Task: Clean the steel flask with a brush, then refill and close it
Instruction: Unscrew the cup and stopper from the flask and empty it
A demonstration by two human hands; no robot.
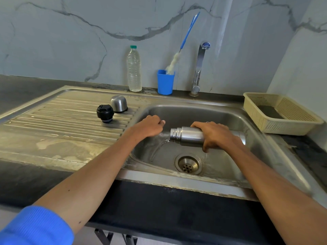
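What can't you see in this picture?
Head view:
- Inside of the steel flask: mouth faces sideways, so unseen.
- Flask's middle: right hand covers it.
- Brush tip: hidden in the blue cup.
- Left hand fingertips: curled under.

One open steel flask (192, 137); one black round stopper (105, 113); one steel cap cup (118, 103); one clear plastic water bottle (134, 69); one blue plastic cup (165, 82); one blue-handled bottle brush (180, 48); one chrome tap (199, 68); one cream plastic mesh basket (283, 114); two bare hands.

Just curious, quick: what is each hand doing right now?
Left hand: closed, holding nothing visible.
Right hand: closed around the steel flask, pouring water out.
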